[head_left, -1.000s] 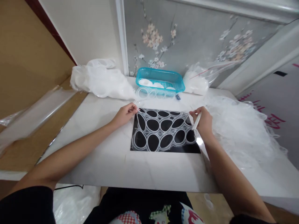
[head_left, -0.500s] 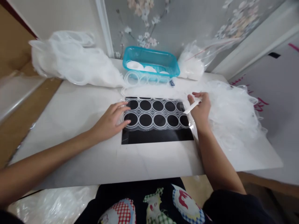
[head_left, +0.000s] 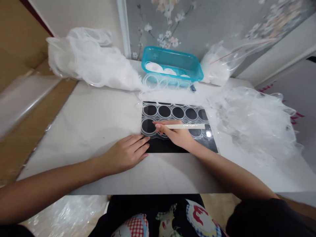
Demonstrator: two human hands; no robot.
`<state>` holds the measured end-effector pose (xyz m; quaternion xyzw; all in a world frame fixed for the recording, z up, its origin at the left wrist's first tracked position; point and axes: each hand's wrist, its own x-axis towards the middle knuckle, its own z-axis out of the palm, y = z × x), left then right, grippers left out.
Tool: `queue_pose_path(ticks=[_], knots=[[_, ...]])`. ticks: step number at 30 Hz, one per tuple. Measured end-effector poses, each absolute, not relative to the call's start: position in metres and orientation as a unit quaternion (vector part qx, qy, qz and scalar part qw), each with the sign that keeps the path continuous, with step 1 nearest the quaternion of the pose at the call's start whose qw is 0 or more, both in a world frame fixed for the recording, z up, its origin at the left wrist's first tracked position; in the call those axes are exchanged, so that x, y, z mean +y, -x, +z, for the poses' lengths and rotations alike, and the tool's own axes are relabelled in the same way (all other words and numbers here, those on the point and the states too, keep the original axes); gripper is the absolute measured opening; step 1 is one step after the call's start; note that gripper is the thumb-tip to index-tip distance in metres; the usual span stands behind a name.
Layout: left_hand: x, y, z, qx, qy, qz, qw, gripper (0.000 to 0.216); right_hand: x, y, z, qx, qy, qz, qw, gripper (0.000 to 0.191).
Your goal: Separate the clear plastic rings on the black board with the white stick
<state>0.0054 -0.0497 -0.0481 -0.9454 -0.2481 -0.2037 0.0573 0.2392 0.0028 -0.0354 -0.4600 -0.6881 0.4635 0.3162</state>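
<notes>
The right hand (head_left: 176,134) grips a white stick (head_left: 192,126) above the lace (head_left: 171,118), spread on a black mat (head_left: 160,145); the left hand (head_left: 130,149) lies flat, ungripping, at its corner. Seemingly the stick is being worked over the lace, which calls for holding it steady.

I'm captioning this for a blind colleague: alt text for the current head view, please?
A person's right hand holds a slim white stick over a black board overlaid with translucent ring-patterned material; the left hand overlaps the board's left edge. A turquoise basket sits behind, and white material is heaped to the right.
</notes>
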Motion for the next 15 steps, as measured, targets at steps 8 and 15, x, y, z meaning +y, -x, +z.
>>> queue_pose_path(ticks=[8, 15], knots=[[-0.048, -0.005, -0.048, -0.269, 0.944, -0.183, 0.063, 0.027, 0.007, -0.226, -0.048, -0.649, 0.464, 0.515, 0.313, 0.027], [-0.046, -0.004, -0.05, -0.265, 0.944, -0.191, 0.036, 0.026, 0.004, -0.227, -0.049, -0.654, 0.469, 0.51, 0.305, 0.024]])
